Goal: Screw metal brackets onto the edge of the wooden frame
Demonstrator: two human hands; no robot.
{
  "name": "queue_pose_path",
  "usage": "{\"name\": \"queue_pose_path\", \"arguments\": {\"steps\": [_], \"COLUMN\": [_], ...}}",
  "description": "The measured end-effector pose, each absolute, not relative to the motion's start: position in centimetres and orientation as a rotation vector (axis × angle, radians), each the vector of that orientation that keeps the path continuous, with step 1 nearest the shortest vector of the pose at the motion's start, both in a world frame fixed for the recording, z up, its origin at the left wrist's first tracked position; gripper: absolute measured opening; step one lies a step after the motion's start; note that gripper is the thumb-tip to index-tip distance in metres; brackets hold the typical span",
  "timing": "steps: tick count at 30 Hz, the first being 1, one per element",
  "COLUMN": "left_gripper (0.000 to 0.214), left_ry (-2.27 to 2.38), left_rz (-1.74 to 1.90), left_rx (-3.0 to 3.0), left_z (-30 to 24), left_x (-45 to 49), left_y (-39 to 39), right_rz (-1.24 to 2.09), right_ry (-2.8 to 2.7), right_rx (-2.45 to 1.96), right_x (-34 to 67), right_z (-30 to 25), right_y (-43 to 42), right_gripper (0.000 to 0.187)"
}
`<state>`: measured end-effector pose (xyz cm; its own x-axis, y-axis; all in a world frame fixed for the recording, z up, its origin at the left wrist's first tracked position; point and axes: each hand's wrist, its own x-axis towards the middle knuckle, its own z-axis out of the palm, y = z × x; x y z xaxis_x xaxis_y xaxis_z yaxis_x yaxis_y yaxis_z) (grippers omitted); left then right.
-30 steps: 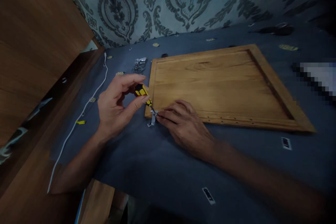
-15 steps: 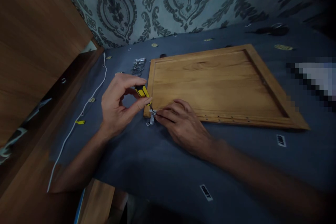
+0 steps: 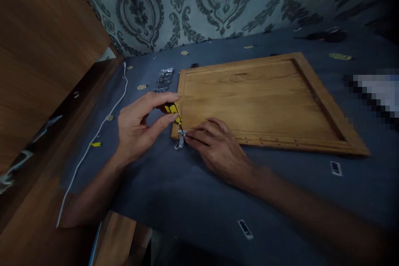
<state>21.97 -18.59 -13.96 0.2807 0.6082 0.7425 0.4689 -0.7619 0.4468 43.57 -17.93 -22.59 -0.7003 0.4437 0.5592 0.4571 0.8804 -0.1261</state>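
Along the left of the frame stands a brown wooden surface [image 3: 46,37], and to its right a thin white cord [image 3: 100,129] runs down the dark blue cloth [image 3: 187,199], with a small yellow piece [image 3: 96,144] touching it. Left of centre, the person's left hand [image 3: 137,122] is curled, thumb and fingertips closed around the handle of a yellow-and-black screwdriver [image 3: 173,112]; the shaft slants down to a metal hinge [image 3: 181,140] at the lower left corner of a framed wooden panel [image 3: 249,95]. Above that hand lies a cluster of metal hardware [image 3: 164,78]. The right hand [image 3: 220,147] rests across the panel's lower edge, its bent fingertips at the hinge; whether they pinch it cannot be told. Farther right, small dark holes dot that edge, and a dark-handled tool [image 3: 335,35] lies in the upper right.
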Motion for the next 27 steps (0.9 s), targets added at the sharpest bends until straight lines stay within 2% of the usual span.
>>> {"name": "queue_pose_path", "arguments": {"steps": [19, 27], "left_gripper": [0.028, 0.031], "left_ry": [1.037, 1.070], "left_rz": [1.451, 1.411], "left_rx": [2.384, 2.422], "left_z": [-14.12, -14.05], "left_x": [22.16, 21.98], "left_y": [-18.74, -18.78], "right_rz": [0.017, -0.017], "right_ry": [-2.459, -2.435], "right_rx": [-0.652, -0.642], "right_x": [43.57, 43.58], "right_z": [-22.46, -22.60], "right_y": [-17.91, -17.93], "right_gripper": [0.036, 0.031]}}
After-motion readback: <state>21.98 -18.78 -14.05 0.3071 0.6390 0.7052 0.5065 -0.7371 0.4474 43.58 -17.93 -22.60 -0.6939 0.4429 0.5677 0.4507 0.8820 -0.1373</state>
